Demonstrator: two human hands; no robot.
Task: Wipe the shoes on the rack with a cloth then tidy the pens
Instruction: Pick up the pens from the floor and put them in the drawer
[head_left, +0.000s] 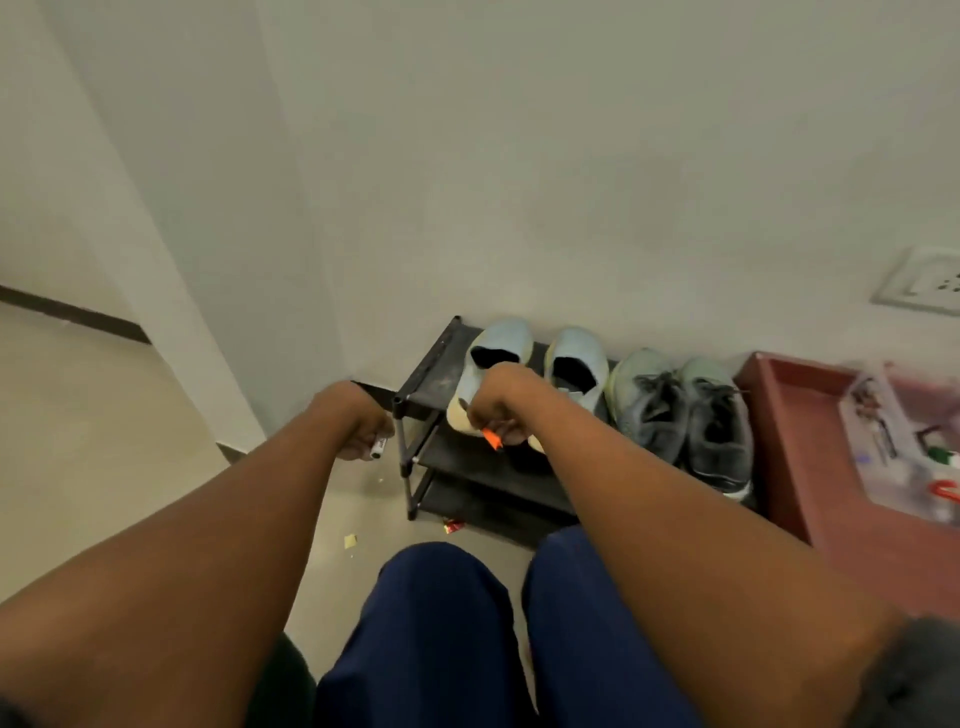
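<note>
Orange pen (492, 439) in right hand (496, 405), tip down-right.

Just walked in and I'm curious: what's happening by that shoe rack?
A person sits facing a low black shoe rack against the wall. The left hand holds a small dark pen with a white end, off the rack's left side. The right hand holds an orange pen in front of a pale blue slip-on shoe. A grey-green laced pair sits further right. No cloth shows.
</note>
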